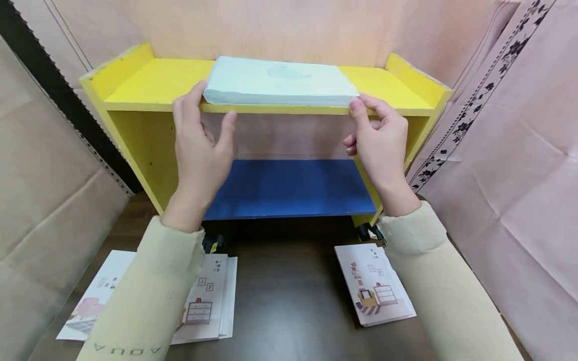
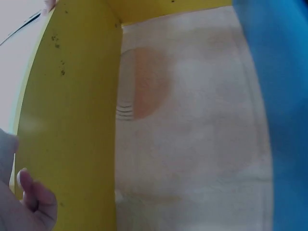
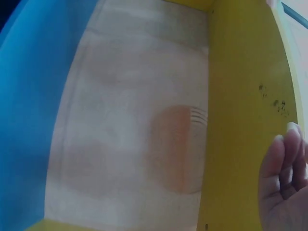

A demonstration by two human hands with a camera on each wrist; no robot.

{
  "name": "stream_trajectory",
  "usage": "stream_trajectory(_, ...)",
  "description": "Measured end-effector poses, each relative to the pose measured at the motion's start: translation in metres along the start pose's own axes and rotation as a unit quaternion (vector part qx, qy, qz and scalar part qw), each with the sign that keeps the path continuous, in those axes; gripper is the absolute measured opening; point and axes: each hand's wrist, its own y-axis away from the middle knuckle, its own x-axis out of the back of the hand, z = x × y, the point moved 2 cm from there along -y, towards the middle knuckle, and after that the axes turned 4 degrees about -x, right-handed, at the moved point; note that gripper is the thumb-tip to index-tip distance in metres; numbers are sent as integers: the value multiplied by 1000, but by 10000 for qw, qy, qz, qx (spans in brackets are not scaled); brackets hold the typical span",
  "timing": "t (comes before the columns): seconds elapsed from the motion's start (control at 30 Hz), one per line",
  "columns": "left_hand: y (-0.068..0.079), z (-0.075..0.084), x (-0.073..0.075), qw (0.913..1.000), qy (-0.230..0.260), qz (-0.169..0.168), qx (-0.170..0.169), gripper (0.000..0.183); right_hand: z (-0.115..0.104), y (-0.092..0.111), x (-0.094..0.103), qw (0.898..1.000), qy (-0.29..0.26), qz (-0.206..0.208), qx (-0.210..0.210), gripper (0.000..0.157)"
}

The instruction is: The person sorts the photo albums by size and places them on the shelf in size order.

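Observation:
A thick pale blue stack [image 1: 280, 82], with a faint whale-like drawing on its top, lies at the front of the yellow top shelf [image 1: 153, 82] in the head view. At its left end, the left hand [image 1: 200, 135] touches the side with raised fingers, its thumb apart from the stack below the shelf edge. My right hand [image 1: 381, 133] has its thumb and forefinger at the front right corner, and its other fingers bend below the shelf edge. Both wrist views look under this shelf, with a few fingers at their outer edges.
A blue lower shelf [image 1: 289, 188] spans the rack beneath. On the dark table [image 1: 284, 296], white printed booklets [image 1: 205, 306] lie partly under the left sleeve, and another booklet pile [image 1: 375, 291] lies by the right sleeve. Pink cloth [image 1: 510, 175] hangs at the side.

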Motion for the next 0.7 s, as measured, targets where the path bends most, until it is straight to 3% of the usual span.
stream_trajectory(0.07, 14, -3, 4, 9994, 78, -216, -268, 59, 4, 5, 1, 9988, 394, -286, 37, 50)
stream_trajectory(0.13, 31, -6, 7, 9974, 295, -408, -509, 63, 15, 12, 2, 9939, 828, -622, 388, 60)
stream_trajectory(0.2, 52, -8, 8, 9946, 428, -641, -702, 63, 34, 20, 6, 9822, 1330, -922, 950, 70)
stream_trajectory(0.27, 74, -11, 10, 9923, 477, -959, -616, 61, 56, 30, 11, 9652, 1802, -1204, 1466, 78)
stream_trajectory(0.33, 97, -16, 9, 9892, 390, -1369, -361, 58, 79, 42, 17, 9458, 2243, -1444, 1852, 81)
stream_trajectory(0.37, 109, -18, 8, 9870, 335, -1559, -180, 57, 90, 50, 21, 9393, 2411, -1610, 1833, 82)
stream_trajectory(0.43, 132, -22, 4, 9812, 334, -1886, 238, 55, 109, 64, 30, 9289, 2709, -1908, 1653, 82)
stream_trajectory(0.53, 164, -24, -9, 9680, 599, -2287, 844, 56, 135, 85, 45, 9213, 3018, -2180, 1123, 79)
stream_trajectory(0.6, 184, -22, -18, 9533, 993, -2502, 1369, 56, 149, 97, 55, 9194, 3141, -2251, 737, 78)
stream_trajectory(0.7, 207, -18, -34, 9192, 1596, -2794, 2268, 60, 168, 112, 70, 9195, 3186, -2285, 278, 79)
